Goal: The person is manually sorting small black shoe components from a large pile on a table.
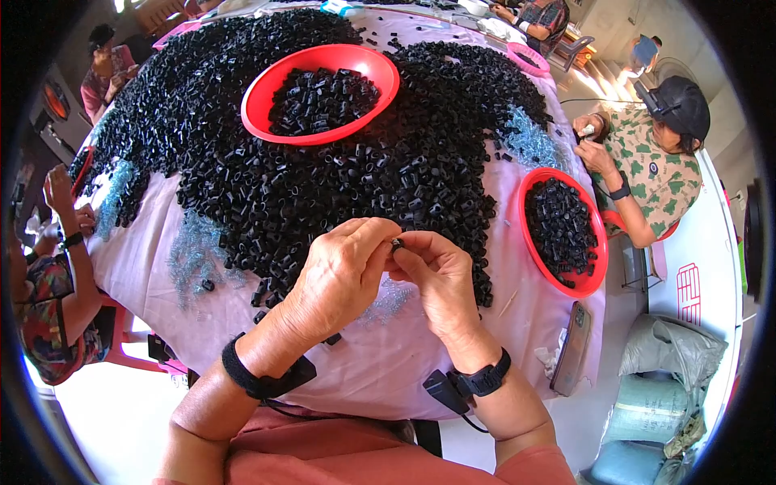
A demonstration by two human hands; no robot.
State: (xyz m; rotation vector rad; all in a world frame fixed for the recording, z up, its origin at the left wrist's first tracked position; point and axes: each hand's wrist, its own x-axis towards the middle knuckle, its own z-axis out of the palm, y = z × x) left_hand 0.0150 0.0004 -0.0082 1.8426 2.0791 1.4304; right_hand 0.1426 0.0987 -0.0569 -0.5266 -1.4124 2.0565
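Note:
My left hand (335,271) and my right hand (440,271) meet above the near edge of a large pile of small black plastic parts (323,190). Pinched at their fingertips is one small black part (396,247) with a shiny bit at its top. The thumb and forefinger of my right hand press on this piece. My left fingers are closed against it from the other side, partly hidden behind the back of that hand. Under my hands lies a small heap of fine, pale-blue clear pieces (386,301), too small to name.
A red basin (255,105) of black parts sits on the pile; another red basin (600,242) stands at right beside a phone (571,349). Pale-blue heaps (198,250) dot the pink cloth (517,339). Co-workers sit left and right, one in a patterned shirt (659,166). Sacks (647,408) lie lower right.

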